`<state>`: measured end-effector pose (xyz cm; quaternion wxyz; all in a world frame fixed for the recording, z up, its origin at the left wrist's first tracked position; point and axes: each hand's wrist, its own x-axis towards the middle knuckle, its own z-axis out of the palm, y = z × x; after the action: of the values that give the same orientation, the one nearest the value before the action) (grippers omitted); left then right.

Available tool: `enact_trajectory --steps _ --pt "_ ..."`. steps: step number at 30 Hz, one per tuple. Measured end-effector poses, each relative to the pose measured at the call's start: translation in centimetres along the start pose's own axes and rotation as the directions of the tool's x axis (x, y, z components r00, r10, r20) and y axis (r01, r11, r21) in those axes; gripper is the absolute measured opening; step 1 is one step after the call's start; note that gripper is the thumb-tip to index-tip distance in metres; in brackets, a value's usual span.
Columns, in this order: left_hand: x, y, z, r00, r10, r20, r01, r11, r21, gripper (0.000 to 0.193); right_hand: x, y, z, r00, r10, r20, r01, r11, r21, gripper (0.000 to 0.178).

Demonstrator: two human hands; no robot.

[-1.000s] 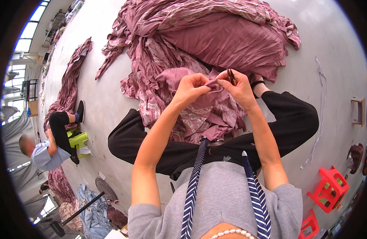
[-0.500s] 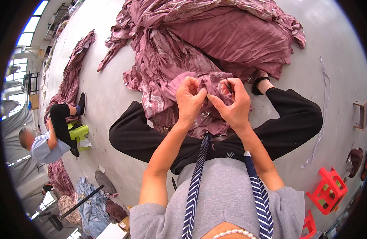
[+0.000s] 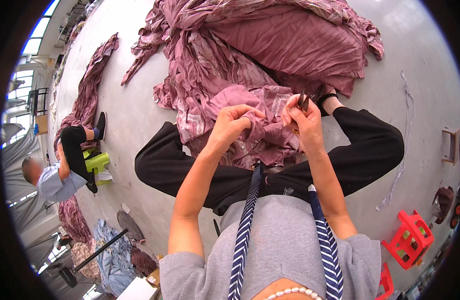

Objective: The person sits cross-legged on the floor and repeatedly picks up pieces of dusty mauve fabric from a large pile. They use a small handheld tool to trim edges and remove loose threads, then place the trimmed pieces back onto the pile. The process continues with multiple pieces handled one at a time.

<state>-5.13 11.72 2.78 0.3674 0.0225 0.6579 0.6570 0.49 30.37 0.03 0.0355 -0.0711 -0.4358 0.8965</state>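
A big heap of dusty-pink fabric point(image 3: 285, 47), patterned in white in places, spreads over the floor in front of me and up into my lap. My left hand point(image 3: 231, 127) is closed on a fold of it, fingers curled over the cloth. To its right, my right hand point(image 3: 305, 122) is closed around small dark thread snips point(image 3: 303, 101), whose blades point up and away from me. The right fingers are beside the bunched cloth; whether they also touch it I cannot tell.
At the left another person point(image 3: 60, 177) sits on a green stool point(image 3: 97, 162) by a long strip of pink fabric point(image 3: 87, 95). Red plastic stools point(image 3: 409, 239) stand at the lower right. Blue fabric point(image 3: 112, 257) lies lower left, near a black pole point(image 3: 102, 250). A pale strip point(image 3: 405, 140) lies right.
My hands have moved apart, the right one shifting right with the snips' blades now showing upright. My left hand has drawn slightly left and down, still gripping the cloth.
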Motion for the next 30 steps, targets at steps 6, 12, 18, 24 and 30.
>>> enact_trajectory --steps 6,12,18,24,30 --pt "-0.3 -0.5 0.7 0.994 0.046 -0.103 -0.07 0.968 -0.242 0.01 -2.1 -0.8 1.4 0.991 -0.114 0.076 0.135 0.736 -0.664 0.028" --pt "-0.3 -0.6 1.0 0.988 0.119 -0.1 -0.136 0.973 -0.186 0.014 -2.3 0.7 2.7 0.944 -0.296 0.146 0.271 0.442 -0.855 0.016" --pt "0.2 -0.3 -0.8 0.86 0.509 -0.025 -0.445 0.773 0.452 0.017 -1.6 0.4 0.4 0.98 0.186 0.076 -0.165 0.961 -0.221 0.007" --pt "-1.1 0.0 -0.8 0.986 0.037 0.166 0.023 0.939 -0.343 0.021 -1.4 0.4 -0.5 0.973 0.227 0.032 -0.222 0.969 -0.11 0.011" --pt "-1.1 -0.6 -0.9 0.974 0.029 0.225 0.07 0.904 -0.422 0.016 -1.4 0.0 -0.5 0.966 0.257 0.025 -0.252 0.959 -0.126 0.007"
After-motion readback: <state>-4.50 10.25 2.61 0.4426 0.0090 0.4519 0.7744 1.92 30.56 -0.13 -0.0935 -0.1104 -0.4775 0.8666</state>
